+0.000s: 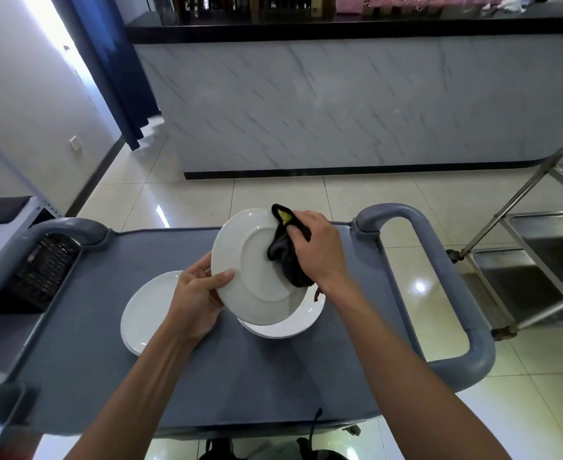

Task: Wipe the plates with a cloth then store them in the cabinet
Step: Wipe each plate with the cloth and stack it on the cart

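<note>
— What've you got in hand?

— My left hand (197,293) grips the round white ceramic plate (256,267) at its lower-left rim, thumb curled over the near face, other fingers behind & hidden. Plate's tilted up, underside w/ foot ring facing me, centre of frame. My right hand (316,247) clamps a bunched black cloth with a yellow tag (286,254) against the plate's right side, fingers curled round it.

— Other plates?

— Two more white plates on the grey plastic cart top (273,370). One flat plate (147,313) lower left of the held one, partly under my left hand. Second plate (293,322) right beneath the held plate; only its lower-right crescent shows.

— Room to move?

— Cart top is open toward the bottom of frame & on its right part. Grey loop handle (439,293) bounds the cart's right edge, another rounded handle (71,227) at upper left. Beyond the far edge: cream tiled floor (356,194), then a marble-look counter front (323,104) across the upper frame. Steel shelf trolley (538,247) at right edge, apart from the cart, cut off by the frame.

— Anything unclear?

— Dark slotted thing (46,267) at mid-left, can't tell what it is. Cloth's lower end hangs behind the plate rim. Black cord (315,423) at the cart's near edge; dark items at the bottom are cut off. Can't make out the cabinet.
</note>
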`<control>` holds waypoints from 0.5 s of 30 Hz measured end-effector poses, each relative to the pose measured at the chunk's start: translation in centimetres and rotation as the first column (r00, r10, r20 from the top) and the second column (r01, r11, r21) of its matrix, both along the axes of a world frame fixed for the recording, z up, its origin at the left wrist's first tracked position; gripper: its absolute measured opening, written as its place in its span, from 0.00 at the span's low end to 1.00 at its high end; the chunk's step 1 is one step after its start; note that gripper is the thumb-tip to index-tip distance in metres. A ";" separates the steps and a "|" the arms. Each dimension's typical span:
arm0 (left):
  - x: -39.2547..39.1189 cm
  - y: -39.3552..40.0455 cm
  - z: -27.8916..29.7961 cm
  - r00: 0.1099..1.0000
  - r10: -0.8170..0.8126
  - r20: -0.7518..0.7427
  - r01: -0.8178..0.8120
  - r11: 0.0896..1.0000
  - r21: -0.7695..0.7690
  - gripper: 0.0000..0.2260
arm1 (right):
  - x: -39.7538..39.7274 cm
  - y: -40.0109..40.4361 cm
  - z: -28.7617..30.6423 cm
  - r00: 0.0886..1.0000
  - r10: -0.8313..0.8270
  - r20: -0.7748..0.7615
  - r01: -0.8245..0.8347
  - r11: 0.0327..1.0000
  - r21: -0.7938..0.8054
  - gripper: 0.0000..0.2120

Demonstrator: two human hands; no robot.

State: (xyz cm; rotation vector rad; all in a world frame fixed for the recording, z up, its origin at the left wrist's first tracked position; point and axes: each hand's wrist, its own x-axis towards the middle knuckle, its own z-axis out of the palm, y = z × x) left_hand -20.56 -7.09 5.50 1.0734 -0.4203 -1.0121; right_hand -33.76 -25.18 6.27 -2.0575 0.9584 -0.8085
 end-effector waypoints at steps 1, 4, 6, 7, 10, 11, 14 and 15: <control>-0.1 0.1 0.0 1.000 0.023 -0.017 -0.023 1.000 0.000 0.18 | -0.3 -0.1 -0.1 1.000 -0.019 -0.003 0.020 0.999 0.039 0.15; -0.1 0.2 0.0 0.992 0.097 -0.075 -0.099 0.995 -0.023 0.17 | -1.3 -0.2 -0.5 0.998 -0.067 0.018 0.064 0.987 0.145 0.14; 0.0 0.2 0.3 0.986 0.127 -0.109 -0.133 0.990 -0.047 0.17 | -1.8 0.1 -0.7 0.993 -0.095 0.063 0.082 0.978 0.192 0.14; 0.0 0.1 0.4 0.983 0.138 -0.122 -0.146 0.988 -0.059 0.17 | -2.0 0.3 -0.9 0.991 -0.107 0.080 0.089 0.976 0.201 0.14; -0.1 -0.3 1.0 0.974 0.169 -0.152 -0.183 0.979 -0.084 0.16 | -2.2 1.4 -1.2 0.989 -0.110 0.101 0.091 0.981 0.174 0.15; -0.2 -0.4 1.1 0.971 0.181 -0.158 -0.197 0.976 -0.089 0.16 | -2.2 1.8 -1.3 0.990 -0.100 0.104 0.084 0.985 0.148 0.15; -0.3 -0.9 1.4 0.958 0.224 -0.178 -0.244 0.965 -0.098 0.19 | -2.1 3.1 -1.7 0.993 -0.064 0.098 0.059 0.997 0.051 0.15; -0.3 -1.1 1.4 0.955 0.236 -0.181 -0.256 0.962 -0.098 0.19 | -2.0 3.6 -1.8 0.995 -0.055 0.082 0.053 0.998 0.028 0.16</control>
